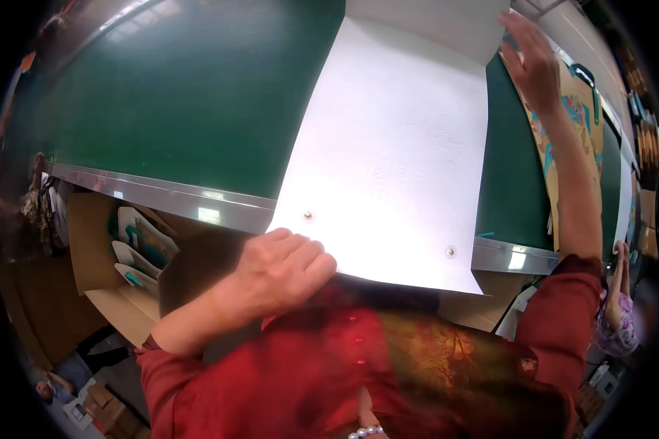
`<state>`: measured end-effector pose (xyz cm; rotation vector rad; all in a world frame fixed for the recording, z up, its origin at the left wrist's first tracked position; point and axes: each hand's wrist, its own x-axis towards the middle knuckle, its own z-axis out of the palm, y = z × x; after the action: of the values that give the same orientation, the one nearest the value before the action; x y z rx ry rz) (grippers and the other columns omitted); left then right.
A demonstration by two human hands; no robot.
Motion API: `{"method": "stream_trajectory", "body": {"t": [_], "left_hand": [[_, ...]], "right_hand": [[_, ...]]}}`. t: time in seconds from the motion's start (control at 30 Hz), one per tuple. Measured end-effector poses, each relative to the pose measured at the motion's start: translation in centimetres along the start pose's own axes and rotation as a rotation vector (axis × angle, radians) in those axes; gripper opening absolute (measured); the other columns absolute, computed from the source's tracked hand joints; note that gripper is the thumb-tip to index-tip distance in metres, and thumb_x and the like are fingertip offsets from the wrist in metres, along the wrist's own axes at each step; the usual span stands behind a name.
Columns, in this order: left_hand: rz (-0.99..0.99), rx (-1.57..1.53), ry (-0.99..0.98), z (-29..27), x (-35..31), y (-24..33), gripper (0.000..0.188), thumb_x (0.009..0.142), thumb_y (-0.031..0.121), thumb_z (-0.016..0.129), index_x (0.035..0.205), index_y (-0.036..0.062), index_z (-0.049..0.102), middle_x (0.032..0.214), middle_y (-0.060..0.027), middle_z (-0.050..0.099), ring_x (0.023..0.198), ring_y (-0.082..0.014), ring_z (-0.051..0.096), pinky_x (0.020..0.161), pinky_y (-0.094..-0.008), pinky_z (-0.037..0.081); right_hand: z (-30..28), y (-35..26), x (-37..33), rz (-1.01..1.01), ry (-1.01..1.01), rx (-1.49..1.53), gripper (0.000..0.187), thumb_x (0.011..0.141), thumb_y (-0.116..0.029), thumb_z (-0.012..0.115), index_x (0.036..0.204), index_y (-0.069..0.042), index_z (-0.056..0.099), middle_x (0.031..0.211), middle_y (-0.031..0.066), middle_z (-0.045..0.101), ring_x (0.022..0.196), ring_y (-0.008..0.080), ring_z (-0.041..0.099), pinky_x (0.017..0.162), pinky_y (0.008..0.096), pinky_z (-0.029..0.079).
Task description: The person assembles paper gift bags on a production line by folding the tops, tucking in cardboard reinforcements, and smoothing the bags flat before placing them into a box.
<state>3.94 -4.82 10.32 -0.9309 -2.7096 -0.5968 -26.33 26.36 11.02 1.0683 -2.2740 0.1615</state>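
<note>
A sheet (pixel 395 146) lies across the table (pixel 198 95), its near end jutting past the near edge. The left hand (pixel 285 267) is at its near left corner, the right hand (pixel 534 66) farther back, by its right edge. Right of the sheet, a bag (pixel 578 110) lies on the table. Below the near edge, left of the sheet, a carton (pixel 91 238) holds more bags (pixel 133 256).

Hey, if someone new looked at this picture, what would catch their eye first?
Probably the big bright white sheet across the middle, standing out against the green tabletop. The left hand holds its near left corner, while the right hand is by its far right edge. Below, the person's red top fills the bottom centre.
</note>
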Motion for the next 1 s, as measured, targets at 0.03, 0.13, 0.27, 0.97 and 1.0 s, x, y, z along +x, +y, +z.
{"method": "stream_trajectory", "body": {"t": [0.03, 0.13, 0.27, 0.97, 1.0], "left_hand": [[-0.002, -0.001, 0.001, 0.3, -0.2, 0.1, 0.018, 0.065, 0.008, 0.058, 0.063, 0.0115, 0.04, 0.057, -0.0006, 0.039, 0.048, -0.0142, 0.044, 0.046, -0.0269, 0.036], [0.001, -0.023, -0.021, 0.7, -0.8, 1.5, 0.019, 0.065, 0.008, 0.059, 0.062, 0.0115, 0.041, 0.055, -0.0004, 0.04, 0.048, -0.0141, 0.045, 0.045, -0.0272, 0.036], [0.009, -0.102, -0.133, -1.6, -0.4, 3.9, 0.02, 0.068, 0.009, 0.061, 0.063, 0.0115, 0.042, 0.055, -0.0012, 0.041, 0.048, -0.0147, 0.047, 0.044, -0.0283, 0.037], [-0.209, -0.294, 0.028, 2.4, -5.4, -9.1, 0.04, 0.081, 0.02, 0.066, 0.119, 0.0066, 0.06, 0.123, -0.0134, 0.059, 0.12, -0.035, 0.046, 0.101, -0.0414, 0.037], [-0.079, -0.471, 0.075, 5.1, -5.1, -10.9, 0.041, 0.084, 0.033, 0.061, 0.115, 0.0057, 0.061, 0.122, -0.0133, 0.059, 0.117, -0.0339, 0.047, 0.1, -0.0412, 0.038]], "right_hand": [[0.4, -0.5, -3.4, -0.019, 0.004, 0.136, 0.041, 0.076, 0.002, 0.06, 0.116, -0.006, 0.059, 0.12, 0.0118, 0.061, 0.117, 0.0294, 0.055, 0.097, 0.037, 0.044], [-1.3, -4.5, -13.8, 0.109, -0.318, 0.236, 0.054, 0.066, 0.0, 0.058, 0.119, -0.004, 0.057, 0.132, 0.0172, 0.051, 0.127, 0.0364, 0.044, 0.108, 0.0474, 0.033], [-3.4, -8.9, -17.3, -0.057, -0.303, 0.376, 0.053, 0.07, -0.009, 0.067, 0.121, -0.004, 0.056, 0.138, 0.0196, 0.045, 0.131, 0.038, 0.039, 0.11, 0.0516, 0.027], [-1.6, -15.0, -19.6, -0.004, 0.044, 0.811, 0.02, 0.087, -0.009, 0.059, 0.104, 0.001, 0.059, 0.1, 0.0161, 0.063, 0.086, 0.0249, 0.063, 0.074, 0.0298, 0.052], [-1.9, -14.8, -19.8, 0.026, -0.002, 0.796, 0.021, 0.088, -0.011, 0.058, 0.106, 0.0, 0.058, 0.1, 0.0154, 0.063, 0.086, 0.0237, 0.063, 0.074, 0.0295, 0.052]]}}
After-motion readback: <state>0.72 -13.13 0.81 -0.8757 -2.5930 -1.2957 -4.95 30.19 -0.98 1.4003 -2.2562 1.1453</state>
